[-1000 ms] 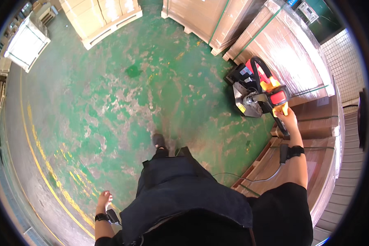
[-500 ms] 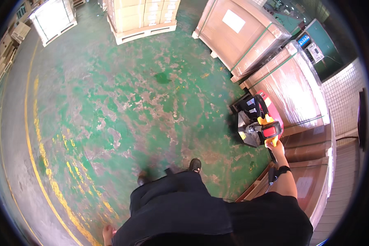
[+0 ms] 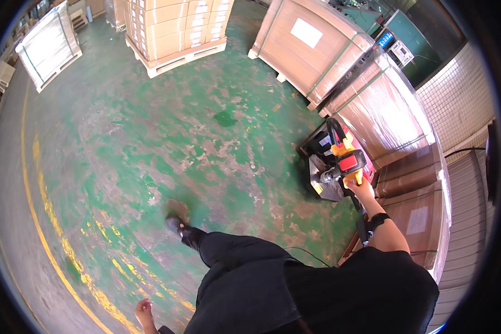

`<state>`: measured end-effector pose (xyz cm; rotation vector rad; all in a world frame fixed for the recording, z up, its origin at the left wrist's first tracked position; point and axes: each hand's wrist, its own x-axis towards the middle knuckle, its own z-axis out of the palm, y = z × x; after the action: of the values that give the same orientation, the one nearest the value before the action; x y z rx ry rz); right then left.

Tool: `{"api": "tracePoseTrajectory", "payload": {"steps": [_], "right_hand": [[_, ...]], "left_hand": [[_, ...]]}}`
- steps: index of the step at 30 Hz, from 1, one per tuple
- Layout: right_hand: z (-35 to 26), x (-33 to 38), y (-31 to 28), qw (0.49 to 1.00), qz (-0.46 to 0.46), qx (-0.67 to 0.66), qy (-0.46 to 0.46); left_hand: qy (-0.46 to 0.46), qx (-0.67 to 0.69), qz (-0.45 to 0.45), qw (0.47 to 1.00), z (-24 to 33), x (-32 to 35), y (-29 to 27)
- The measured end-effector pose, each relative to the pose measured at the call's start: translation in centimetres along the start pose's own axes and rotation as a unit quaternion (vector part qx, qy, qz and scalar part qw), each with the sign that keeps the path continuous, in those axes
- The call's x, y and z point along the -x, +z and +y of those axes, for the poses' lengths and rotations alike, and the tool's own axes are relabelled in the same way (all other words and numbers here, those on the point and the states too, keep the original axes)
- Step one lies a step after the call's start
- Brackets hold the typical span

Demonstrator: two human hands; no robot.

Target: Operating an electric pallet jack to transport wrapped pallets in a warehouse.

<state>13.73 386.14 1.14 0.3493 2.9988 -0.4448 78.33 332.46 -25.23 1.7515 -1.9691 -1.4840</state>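
Note:
My right hand [image 3: 360, 188] is closed around the yellow grip on the tiller handle of an electric pallet truck [image 3: 329, 189], at the right. The truck has a dark and red body, with a red cap on its handle head [image 3: 348, 162]; part of its body is hidden behind that head. A dark strap circles my right wrist. At the lower left, my left hand [image 3: 144, 312] hangs over the floor with its fingers curled in and no object visible in it. One dark shoe [image 3: 175, 224] is in view, stretched out to the left.
Wrapped and strapped cartons on pallets [image 3: 381, 108] line the right side. Beyond them is a large crate-like carton [image 3: 312, 47]. A pallet of stacked boxes [image 3: 175, 33] and a white wrapped load [image 3: 49, 47] stand ahead. Yellow lines [image 3: 36, 222] run along the worn green floor's left side.
My leg has stepped forward to the left, and the other shoe has gone out of view. The view has shifted a little; my right hand has kept its hold on the handle.

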Motion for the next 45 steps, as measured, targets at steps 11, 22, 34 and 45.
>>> {"api": "tracePoseTrajectory", "payload": {"steps": [11,22,34,45], "right_hand": [[-27.5,6.9,9.8,0.998,-0.011,-0.012,0.064],[-54.1,16.9,18.3,0.992,0.042,-0.082,0.092],[-74.8,24.0,28.4,0.975,0.034,-0.182,0.119],[-100.5,24.2,36.2,0.972,0.075,-0.11,0.194]], "left_hand": [[-0.039,-0.022,0.01,0.999,-0.1,-17.2,-17.0],[0.098,-0.214,0.045,0.971,5.3,-47.3,-34.6],[0.154,-0.098,0.045,0.982,37.3,-77.5,-50.4],[0.215,-0.13,-0.162,0.954,58.9,-102.2,-53.2]]}}
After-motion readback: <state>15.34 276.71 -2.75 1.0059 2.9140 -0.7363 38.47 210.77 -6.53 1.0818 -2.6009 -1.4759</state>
